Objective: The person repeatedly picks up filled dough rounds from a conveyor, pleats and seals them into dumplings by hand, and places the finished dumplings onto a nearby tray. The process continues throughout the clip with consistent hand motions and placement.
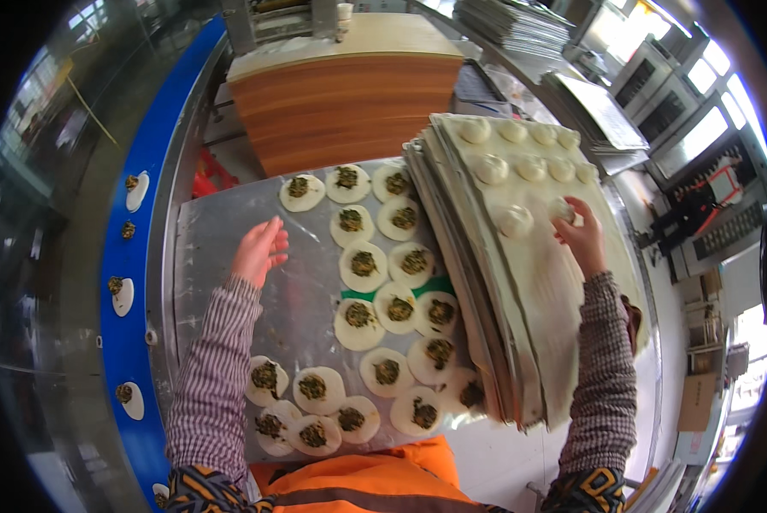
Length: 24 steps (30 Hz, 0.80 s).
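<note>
My right hand [583, 238] has its fingers around a small white dough bun [560, 209] at the cloth-covered top of a tall tray stack [528, 308]. Beside it sits another closed bun [514, 221], and several more lie in rows behind. My left hand [260, 250] hovers over the metal table [302, 265], fingers stretched out with nothing in them. Nearest to it on the table is a flat dough round [302, 192] topped with dark green chopped filling. Several such rounds, like this one [364, 265], cover the middle and near part of the table, a few overlapping.
Along the left runs a blue conveyor belt [135, 342] carrying dough pieces with filling. A wood-fronted counter [349, 107] stands beyond the table. Metal trays [520, 26] are piled at the far right. A bit of green strip [434, 286] shows beneath some rounds.
</note>
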Tool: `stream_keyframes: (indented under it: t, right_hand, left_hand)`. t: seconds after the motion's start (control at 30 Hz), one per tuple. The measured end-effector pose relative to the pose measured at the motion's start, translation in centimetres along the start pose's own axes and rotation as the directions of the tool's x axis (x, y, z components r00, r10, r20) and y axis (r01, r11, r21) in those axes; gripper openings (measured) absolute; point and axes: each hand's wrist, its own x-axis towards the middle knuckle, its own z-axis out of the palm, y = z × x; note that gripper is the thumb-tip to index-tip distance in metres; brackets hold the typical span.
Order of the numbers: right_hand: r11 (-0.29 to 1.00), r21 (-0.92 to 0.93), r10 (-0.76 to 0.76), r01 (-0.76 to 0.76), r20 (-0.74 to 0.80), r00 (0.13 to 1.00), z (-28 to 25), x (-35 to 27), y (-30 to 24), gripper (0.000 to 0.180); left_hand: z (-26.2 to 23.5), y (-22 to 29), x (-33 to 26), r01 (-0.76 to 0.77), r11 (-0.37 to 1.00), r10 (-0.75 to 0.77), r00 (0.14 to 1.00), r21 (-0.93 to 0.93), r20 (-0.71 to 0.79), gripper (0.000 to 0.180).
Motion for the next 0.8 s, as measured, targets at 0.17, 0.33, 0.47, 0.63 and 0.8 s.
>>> stream_keyframes:
  t: [0.17, 0.33, 0.47, 0.63, 0.8]
  right_hand:
    - [0.944, -0.331, -0.002, 0.014, 0.039, 0.999, -0.6, -0.6, -1.8, 0.069]
    - [0.912, -0.392, -0.117, 0.122, 0.037, 0.992, -3.3, -4.3, -4.9, 0.067]
    - [0.928, -0.356, -0.120, 0.107, -0.014, 0.993, -3.7, -7.4, -6.0, 0.058]
    - [0.883, -0.437, -0.168, 0.173, 0.050, 0.985, -3.6, -11.9, -7.6, 0.046]
    - [0.908, -0.366, -0.199, 0.203, 0.049, 0.979, -1.1, -16.1, -10.1, 0.042]
  left_hand:
    - [-1.4, -0.1, 14.5, 0.032, 0.849, 0.128, 0.956, 0.528, -0.263, 0.068]
    - [-0.9, -0.5, 21.2, -0.032, 0.669, 0.080, 0.996, 0.742, -0.029, 0.053]
    - [-0.6, 0.8, 21.2, 0.102, 0.729, -0.110, 0.993, 0.677, -0.031, 0.048]
    - [1.5, 1.0, 18.7, -0.221, 0.525, 0.283, 0.956, 0.822, 0.076, 0.046]
    - [3.4, 0.1, 14.6, -0.369, 0.547, 0.477, 0.875, 0.752, 0.082, 0.054]
